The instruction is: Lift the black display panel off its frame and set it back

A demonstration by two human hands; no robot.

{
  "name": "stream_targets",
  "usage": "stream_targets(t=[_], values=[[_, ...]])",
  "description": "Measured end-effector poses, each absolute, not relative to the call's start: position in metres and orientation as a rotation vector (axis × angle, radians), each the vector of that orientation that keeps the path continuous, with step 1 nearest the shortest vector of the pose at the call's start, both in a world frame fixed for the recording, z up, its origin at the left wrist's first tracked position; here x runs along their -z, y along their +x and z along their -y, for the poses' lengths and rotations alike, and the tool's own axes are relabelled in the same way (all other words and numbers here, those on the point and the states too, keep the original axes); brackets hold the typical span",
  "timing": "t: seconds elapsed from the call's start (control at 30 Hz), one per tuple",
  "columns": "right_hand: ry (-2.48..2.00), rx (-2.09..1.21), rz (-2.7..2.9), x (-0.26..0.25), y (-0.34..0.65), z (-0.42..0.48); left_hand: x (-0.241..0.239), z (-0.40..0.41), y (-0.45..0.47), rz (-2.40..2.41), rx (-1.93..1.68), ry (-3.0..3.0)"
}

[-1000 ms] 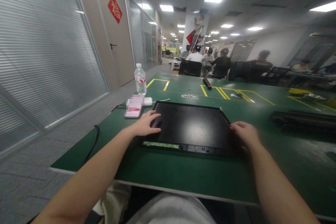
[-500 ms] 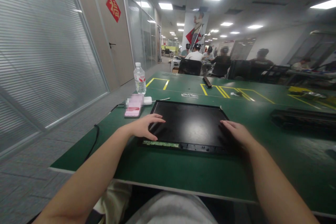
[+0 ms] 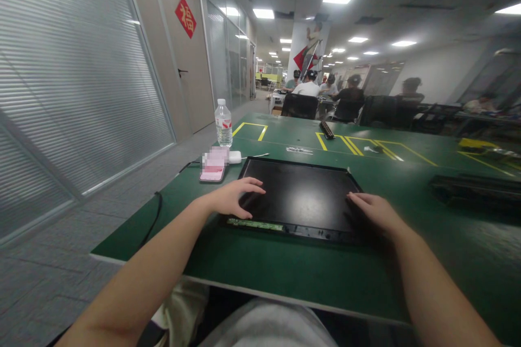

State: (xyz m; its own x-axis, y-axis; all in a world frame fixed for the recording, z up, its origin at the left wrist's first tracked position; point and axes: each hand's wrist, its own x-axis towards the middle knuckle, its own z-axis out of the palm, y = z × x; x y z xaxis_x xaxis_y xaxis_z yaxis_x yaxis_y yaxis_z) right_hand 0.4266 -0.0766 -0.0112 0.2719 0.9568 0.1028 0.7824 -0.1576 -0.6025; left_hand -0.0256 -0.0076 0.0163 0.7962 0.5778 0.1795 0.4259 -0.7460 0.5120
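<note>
A black flat display panel [image 3: 303,198] lies face up on the green table [image 3: 285,265] in front of me. Along its near edge runs a narrow green circuit board [image 3: 255,224]. My left hand [image 3: 232,199] rests at the panel's left edge, open, with thumb and fingers spread over the dark surface. At the right edge is my right hand [image 3: 376,211], its fingers stretched out and their tips at the rim. Its thumb cannot be made out clearly, and the panel's underside is hidden.
Beyond the panel's left corner are a phone [image 3: 213,168], a white charger [image 3: 235,157] and a water bottle [image 3: 223,123]. A dark ribbed strip [image 3: 326,130] lies farther back near yellow tape. A long black part [image 3: 474,192] is at right. People [image 3: 307,87] sit in the background.
The whole view has shifted slightly, so everything appears a little farther right. Both hands keep about the same places at the panel's edges.
</note>
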Motion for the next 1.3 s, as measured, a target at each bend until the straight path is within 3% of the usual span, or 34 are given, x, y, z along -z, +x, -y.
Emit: stream_targets(t=[1.3], values=[[-1.969, -0.345, 1.646, 0.025, 0.429, 0.07, -0.019, 0.005, -0.037, -0.821, -0.385, 2.427]])
